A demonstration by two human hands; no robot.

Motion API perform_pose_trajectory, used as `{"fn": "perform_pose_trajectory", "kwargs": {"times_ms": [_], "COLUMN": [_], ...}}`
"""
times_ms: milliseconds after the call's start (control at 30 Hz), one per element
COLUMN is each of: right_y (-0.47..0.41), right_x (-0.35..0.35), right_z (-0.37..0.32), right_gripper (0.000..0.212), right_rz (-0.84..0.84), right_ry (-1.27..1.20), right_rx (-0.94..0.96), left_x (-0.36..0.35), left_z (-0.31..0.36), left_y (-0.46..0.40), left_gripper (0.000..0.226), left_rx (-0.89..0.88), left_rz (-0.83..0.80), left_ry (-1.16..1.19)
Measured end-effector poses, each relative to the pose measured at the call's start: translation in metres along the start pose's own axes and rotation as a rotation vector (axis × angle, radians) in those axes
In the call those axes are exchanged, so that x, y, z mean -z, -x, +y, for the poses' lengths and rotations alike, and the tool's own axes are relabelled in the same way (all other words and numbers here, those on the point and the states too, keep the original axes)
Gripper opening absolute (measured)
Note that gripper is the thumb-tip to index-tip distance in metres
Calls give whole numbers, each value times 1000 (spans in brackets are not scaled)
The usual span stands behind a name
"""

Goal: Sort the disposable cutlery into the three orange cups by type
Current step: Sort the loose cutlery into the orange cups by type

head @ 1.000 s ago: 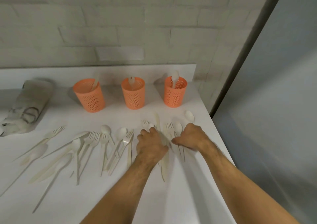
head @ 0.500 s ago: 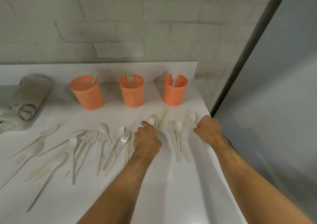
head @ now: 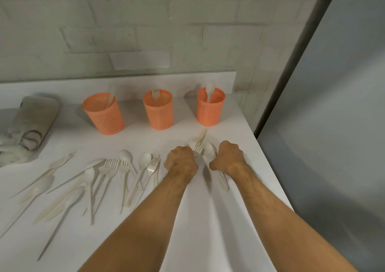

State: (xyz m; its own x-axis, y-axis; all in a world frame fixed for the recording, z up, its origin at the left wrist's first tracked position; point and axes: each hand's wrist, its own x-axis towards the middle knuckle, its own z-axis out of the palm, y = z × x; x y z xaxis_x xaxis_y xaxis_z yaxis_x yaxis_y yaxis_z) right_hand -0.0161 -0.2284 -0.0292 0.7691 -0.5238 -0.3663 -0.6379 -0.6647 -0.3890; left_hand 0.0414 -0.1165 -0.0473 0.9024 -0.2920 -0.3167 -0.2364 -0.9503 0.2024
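Left hand [head: 180,163] fingers curled around a small bundle: fork [head: 199,146] tines and a knife tip [head: 202,135] stick out past the knuckles. Right hand [head: 229,158] curled on a spoon [head: 209,149], handles trailing under the wrist. Both hands sit in front of the right orange cup [head: 210,110], which holds a spoon. Middle orange cup [head: 158,111], holding a fork, and left orange cup [head: 103,114], holding a knife, stand to its left. Loose cutlery [head: 108,173] lies further left, on the white table [head: 198,219].

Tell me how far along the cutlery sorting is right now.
Barely started. Each cup holds one piece: a knife in the left cup, a fork in the middle cup, a spoon in the right cup. In hand: the left hand and right hand are gathering a small bunch of mixed cutlery on the table. Left to do: the big spread of forks, spoons and knives is unsorted.
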Motion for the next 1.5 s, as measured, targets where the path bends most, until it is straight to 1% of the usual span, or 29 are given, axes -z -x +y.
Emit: {"fn": "perform_pose_trajectory", "kwargs": {"times_ms": [67, 167, 233, 300, 400, 467, 533, 567, 633, 667, 733, 800, 900, 967, 1100, 1167, 1300, 1400, 1433, 1500], "right_y": [0, 1, 2, 2, 3, 3, 5, 6, 6, 7, 4, -3, -13, -14, -7, -5, -5, -6, -6, -6], "right_x": [0, -6, -11, -13, -12, -12, -11, -11, -9, -7, -1, 1, -3, -5, -8, -8, -4, 2, 2, 2], "right_z": [0, -1, -2, -3, -1, 2, 3, 4, 6, 7, 13, 23, 35, 38, 41, 42, 39, 35, 34, 33], "right_gripper": [33, 31, 26, 28, 22, 18, 12, 12, 20, 23, 27, 27, 13, 15, 37, 44, 47, 50, 50, 51], "right_rz": [-6, 6, 22, 30, -8, -19, -25, -27, -28, -22, -21, -42, -22, 34, 203, 249, 316, 324, 323, 335], "right_ry": [-18, 46, 113, 159, 151, 160, 182, 182, 150, 116, 13, -163, -493, -622, -690, -766, -897, -990, -1009, -1033], "right_rx": [-7, 17, 36, 37, 35, 65, 87, 91, 80, 66, 29, -4, -39, -27, 44, 60, 100, 131, 134, 135], "left_x": [-2, -1, 3, 7, 6, 4, 2, 0, -4, -4, -3, 0, 5, 5, 10, 15, 20, 20, 21, 25], "left_z": [-2, -1, -3, -7, -17, -22, -24, -25, -27, -29, -30, -26, -13, -2, 12, 15, 14, 11, 11, 12], "left_y": [1, 3, 3, 4, 6, 10, 13, 14, 12, 9, 1, -11, -26, -32, -42, -43, -40, -35, -33, -26], "left_gripper": [26, 26, 31, 35, 17, 17, 20, 21, 22, 23, 23, 23, 25, 28, 15, 12, 20, 26, 23, 9], "left_rx": [-12, -30, 9, 19, -67, -119, -153, -156, -125, -101, -64, -42, -27, -17, -3, 2, -39, -48, -29, 11], "left_rz": [-14, -21, -22, -26, 19, 85, 123, 131, 144, 166, 229, 259, 196, 135, 96, 70, 31, -9, -35, -87], "left_ry": [0, 23, 138, 232, 400, 554, 653, 692, 769, 774, 678, 614, 567, 497, 409, 348, 192, 166, 176, 233]}}
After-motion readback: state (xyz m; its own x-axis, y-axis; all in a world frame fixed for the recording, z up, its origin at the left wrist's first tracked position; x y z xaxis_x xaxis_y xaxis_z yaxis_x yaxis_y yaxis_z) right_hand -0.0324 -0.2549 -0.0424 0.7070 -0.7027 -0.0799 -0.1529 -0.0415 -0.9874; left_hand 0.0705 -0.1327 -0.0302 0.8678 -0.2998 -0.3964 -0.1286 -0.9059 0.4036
